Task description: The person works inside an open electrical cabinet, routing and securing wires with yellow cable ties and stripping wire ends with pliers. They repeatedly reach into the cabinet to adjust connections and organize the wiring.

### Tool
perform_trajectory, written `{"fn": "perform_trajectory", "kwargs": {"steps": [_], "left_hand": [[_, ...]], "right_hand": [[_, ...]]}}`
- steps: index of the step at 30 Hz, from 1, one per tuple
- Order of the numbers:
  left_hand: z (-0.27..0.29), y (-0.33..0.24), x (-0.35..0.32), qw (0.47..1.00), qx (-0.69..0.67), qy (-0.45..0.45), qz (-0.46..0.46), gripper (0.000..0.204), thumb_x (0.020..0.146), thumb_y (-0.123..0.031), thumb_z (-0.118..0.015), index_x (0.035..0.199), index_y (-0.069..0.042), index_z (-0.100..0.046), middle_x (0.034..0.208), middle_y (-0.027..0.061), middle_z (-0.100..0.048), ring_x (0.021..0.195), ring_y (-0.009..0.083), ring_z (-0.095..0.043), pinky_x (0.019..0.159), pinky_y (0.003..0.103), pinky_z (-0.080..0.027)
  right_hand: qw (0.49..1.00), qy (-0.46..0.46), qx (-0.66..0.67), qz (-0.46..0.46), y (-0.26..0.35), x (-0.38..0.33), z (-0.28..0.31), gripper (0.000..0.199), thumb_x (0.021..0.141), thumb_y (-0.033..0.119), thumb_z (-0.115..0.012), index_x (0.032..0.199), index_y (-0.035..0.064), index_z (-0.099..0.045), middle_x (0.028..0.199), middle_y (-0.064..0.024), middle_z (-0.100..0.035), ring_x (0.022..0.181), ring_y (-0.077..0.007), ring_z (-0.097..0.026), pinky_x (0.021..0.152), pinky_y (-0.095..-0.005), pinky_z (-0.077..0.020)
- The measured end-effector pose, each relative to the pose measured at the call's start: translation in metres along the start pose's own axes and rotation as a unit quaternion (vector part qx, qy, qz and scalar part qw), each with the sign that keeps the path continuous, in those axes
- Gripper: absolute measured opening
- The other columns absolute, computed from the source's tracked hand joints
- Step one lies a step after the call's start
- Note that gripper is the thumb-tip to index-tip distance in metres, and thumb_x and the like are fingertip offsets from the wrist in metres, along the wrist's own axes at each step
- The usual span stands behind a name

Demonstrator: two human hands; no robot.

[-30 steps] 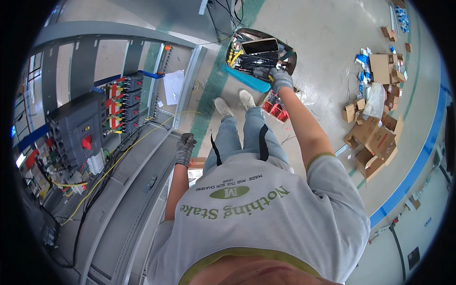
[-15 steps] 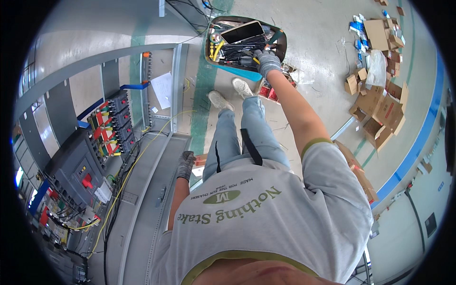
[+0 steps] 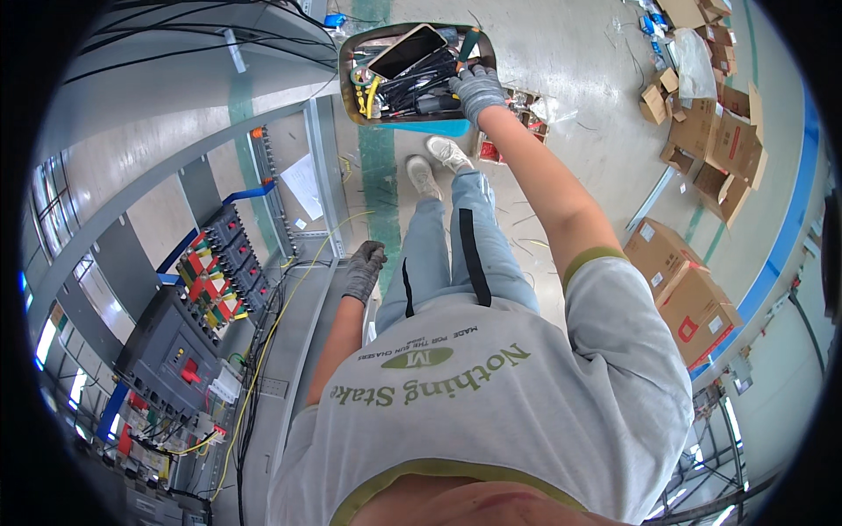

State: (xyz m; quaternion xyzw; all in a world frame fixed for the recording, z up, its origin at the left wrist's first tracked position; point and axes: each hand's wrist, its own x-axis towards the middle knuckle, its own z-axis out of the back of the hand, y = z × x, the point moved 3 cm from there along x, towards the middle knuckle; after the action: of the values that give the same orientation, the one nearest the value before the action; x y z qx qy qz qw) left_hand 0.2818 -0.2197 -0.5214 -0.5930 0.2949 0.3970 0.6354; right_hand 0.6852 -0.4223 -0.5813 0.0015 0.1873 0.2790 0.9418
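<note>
My right hand (image 3: pixel 481 92), in a grey glove, reaches into a dark-rimmed bin (image 3: pixel 347 103) of tools. Its fingers bend down at the bin's right side; what they grip, if anything, is hidden. Beside them a green handle (image 3: pixel 470 44), like a screwdriver's, sticks up. A phone (image 3: pixel 408 51) with a dark screen rests on top of the contents. Below it lie a bundle of black strips (image 3: pixel 425 81) and a yellow-handled tool (image 3: pixel 372 96). My left hand (image 3: pixel 364 270), also gloved, hangs by my left leg near the metal cabinet frame, its fingers curled with nothing visible in them.
To the left stands an open electrical cabinet with a large breaker (image 3: pixel 180 359), smaller breakers (image 3: pixel 237 245) and a yellow wire (image 3: pixel 263 337). A parts box (image 3: pixel 491 149) sits beside the bin. Cardboard boxes (image 3: pixel 684 289) and opened cartons (image 3: pixel 719 140) lie at right.
The view has shifted, and the bin appears further left and higher. My right hand stays inside it, and the green handle now stands more upright. My left hand appears higher, its fingers more curled.
</note>
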Motion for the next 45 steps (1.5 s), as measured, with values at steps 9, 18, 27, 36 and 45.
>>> {"fn": "perform_trajectory", "kwargs": {"steps": [9, 18, 27, 36, 45], "left_hand": [[-0.031, 0.011, 0.044, 0.904, 0.405, 0.042, -0.129, 0.018, 0.086, -0.016, -0.058, 0.101, -0.006, -0.063, 0.094, 0.0150, -0.064, 0.087, 0.0322, -0.062, 0.080, 0.039, -0.050], [-0.085, 0.030, 0.083, 0.829, 0.529, 0.076, -0.167, 0.037, 0.083, -0.025, -0.062, 0.117, -0.008, -0.059, 0.127, 0.0155, -0.052, 0.118, 0.0336, -0.048, 0.100, 0.039, -0.040], [-0.112, 0.040, 0.126, 0.822, 0.544, 0.044, -0.165, 0.038, 0.078, -0.023, -0.065, 0.112, -0.009, -0.059, 0.129, 0.0121, -0.052, 0.126, 0.0335, -0.041, 0.108, 0.045, -0.030], [-0.121, 0.032, 0.152, 0.824, 0.551, 0.034, -0.124, 0.033, 0.079, -0.022, -0.062, 0.108, -0.008, -0.061, 0.125, 0.0118, -0.055, 0.123, 0.0341, -0.043, 0.106, 0.047, -0.030], [-0.128, 0.026, 0.153, 0.817, 0.561, 0.027, -0.132, 0.033, 0.077, -0.021, -0.063, 0.108, -0.011, -0.061, 0.124, 0.0108, -0.055, 0.121, 0.0334, -0.044, 0.105, 0.047, -0.031]], "right_hand": [[0.900, -0.185, 0.309, -0.244, -0.056, -0.200, -0.054, 0.021, 0.082, 0.012, -0.062, 0.103, 0.0076, -0.062, 0.100, -0.0151, -0.062, 0.096, -0.0328, -0.057, 0.088, -0.0403, -0.0455], [0.757, 0.185, 0.424, -0.462, -0.080, -0.327, -0.272, 0.026, 0.084, 0.023, -0.063, 0.099, 0.0022, -0.064, 0.096, -0.0168, -0.069, 0.090, -0.0286, -0.066, 0.082, -0.0375, -0.0501], [0.838, 0.143, 0.302, -0.432, -0.150, -0.194, -0.374, 0.025, 0.085, 0.020, -0.059, 0.106, 0.0097, -0.064, 0.102, -0.0172, -0.067, 0.095, -0.0348, -0.063, 0.084, -0.0414, -0.0497], [0.868, 0.170, 0.124, -0.450, -0.222, -0.151, -0.459, 0.044, 0.080, 0.012, -0.060, 0.124, 0.0176, -0.054, 0.126, -0.0129, -0.054, 0.120, -0.0322, -0.051, 0.097, -0.0431, -0.0449], [0.862, 0.214, 0.105, -0.448, -0.226, -0.129, -0.466, 0.031, 0.089, 0.012, -0.051, 0.119, 0.0171, -0.055, 0.121, -0.0128, -0.055, 0.110, -0.0313, -0.059, 0.081, -0.0446, -0.0530]]}}
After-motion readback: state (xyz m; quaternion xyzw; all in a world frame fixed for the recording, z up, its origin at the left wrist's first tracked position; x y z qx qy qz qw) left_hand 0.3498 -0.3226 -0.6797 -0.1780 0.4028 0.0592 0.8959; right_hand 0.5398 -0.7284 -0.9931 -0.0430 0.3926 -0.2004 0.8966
